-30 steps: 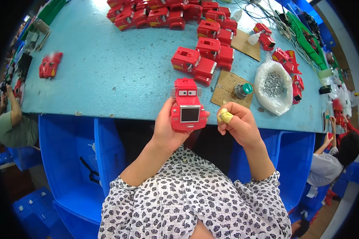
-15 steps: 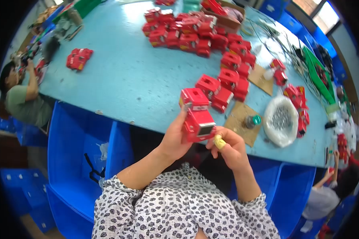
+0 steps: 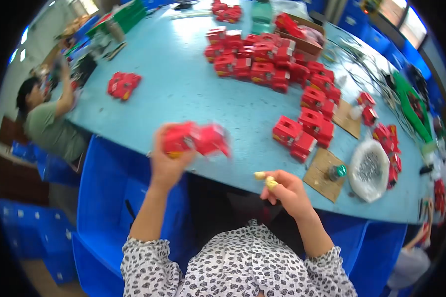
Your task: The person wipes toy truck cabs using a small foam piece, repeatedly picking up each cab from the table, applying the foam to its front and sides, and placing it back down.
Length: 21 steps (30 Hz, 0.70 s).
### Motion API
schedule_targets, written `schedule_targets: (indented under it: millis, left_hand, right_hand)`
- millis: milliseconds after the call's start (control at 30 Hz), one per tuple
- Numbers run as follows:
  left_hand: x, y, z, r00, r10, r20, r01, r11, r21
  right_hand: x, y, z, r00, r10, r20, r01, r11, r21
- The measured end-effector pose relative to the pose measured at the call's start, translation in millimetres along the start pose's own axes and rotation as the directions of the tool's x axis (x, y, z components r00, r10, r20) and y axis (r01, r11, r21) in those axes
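My left hand (image 3: 167,166) is raised over the front edge of the table, closed round a red toy truck (image 3: 195,138). The truck lies on its side in the grip and is blurred by motion. Apart from it, to the right, my right hand (image 3: 285,190) hangs at the table edge with yellow wraps on two fingers. Its fingers are curled, and a small dark thing shows below them, too hidden to name. Nearest to this hand are a brown board (image 3: 316,180) with a green-capped bottle (image 3: 337,172) and a red toy truck (image 3: 302,146) on the table.
Many red toy trucks (image 3: 262,54) stand clustered at the back. A white-lined bowl of small metal parts (image 3: 359,185) sits to the right. One red truck (image 3: 124,85) lies at left. Blue bins (image 3: 109,183) are below the edge. Co-workers (image 3: 52,119) sit at both sides.
My left hand has carried the red toy truck leftward, away from my right hand, and turned it sideways. My right hand has stayed near the table edge. The camera view has shifted.
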<state>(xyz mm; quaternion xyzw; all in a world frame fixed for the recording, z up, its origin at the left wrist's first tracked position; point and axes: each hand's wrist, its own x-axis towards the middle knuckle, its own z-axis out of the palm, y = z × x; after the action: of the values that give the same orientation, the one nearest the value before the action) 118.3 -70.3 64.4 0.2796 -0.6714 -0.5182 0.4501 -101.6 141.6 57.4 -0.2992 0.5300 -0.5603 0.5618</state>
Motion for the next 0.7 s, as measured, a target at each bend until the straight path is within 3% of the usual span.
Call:
schedule_targets:
  millis: [100,167,267,367,400,467,533,567,633,700]
  left_hand:
    - [40.7,-40.7,-40.4,0.913,0.217,-0.346,-0.06,0.909,0.413]
    - [78.2,-79.5,-79.9,0.853,0.284,-0.438,0.025,0.815,0.578]
    - [123.4,-119.5,-127.4,0.848,0.348,-0.4,0.022,0.73,0.683]
    - [145.0,-111.8,-125.8,0.845,0.368,-0.387,0.276,0.32,0.906]
    - [148.2,-109.2,-115.3,0.848,0.37,-0.379,0.268,0.318,0.909]
    - [141.2,-83.9,-59.3,0.786,0.611,-0.097,-0.12,0.305,0.945]
    - [109.6,-56.6,19.2,0.874,0.447,0.192,-0.448,0.585,0.676]
    - [95.6,-45.6,51.2,0.863,0.276,0.424,-0.465,0.762,0.45]
    - [77.5,-22.4,112.9,0.651,0.385,0.654,-0.692,0.655,0.304]
    - [74.4,-29.1,149.9,0.624,0.357,0.695,-0.684,0.68,0.264]
  right_hand:
    - [-6.6,6.2,-0.8,0.999,-0.037,-0.038,0.036,0.999,-0.019]
    - [-11.3,12.8,-1.5,0.994,-0.081,-0.066,0.079,0.996,-0.036]
    - [-20.9,14.5,-8.0,0.991,-0.062,-0.118,0.056,0.997,-0.054]
    - [-26.7,21.0,-12.6,0.98,-0.108,-0.168,0.104,0.994,-0.035]
    - [-28.3,22.3,-14.1,0.979,-0.11,-0.174,0.107,0.994,-0.029]
    - [-31.9,25.4,-16.5,0.967,-0.101,-0.232,0.105,0.994,0.007]
    - [-32.7,24.8,-22.2,0.968,-0.106,-0.227,0.115,0.993,0.027]
    - [-33.0,22.8,-26.9,0.97,-0.119,-0.212,0.131,0.991,0.04]
    - [-37.3,12.5,-34.9,0.963,-0.113,-0.246,0.132,0.989,0.06]
    - [-45.9,-2.7,-46.4,0.956,-0.144,-0.254,0.166,0.984,0.069]
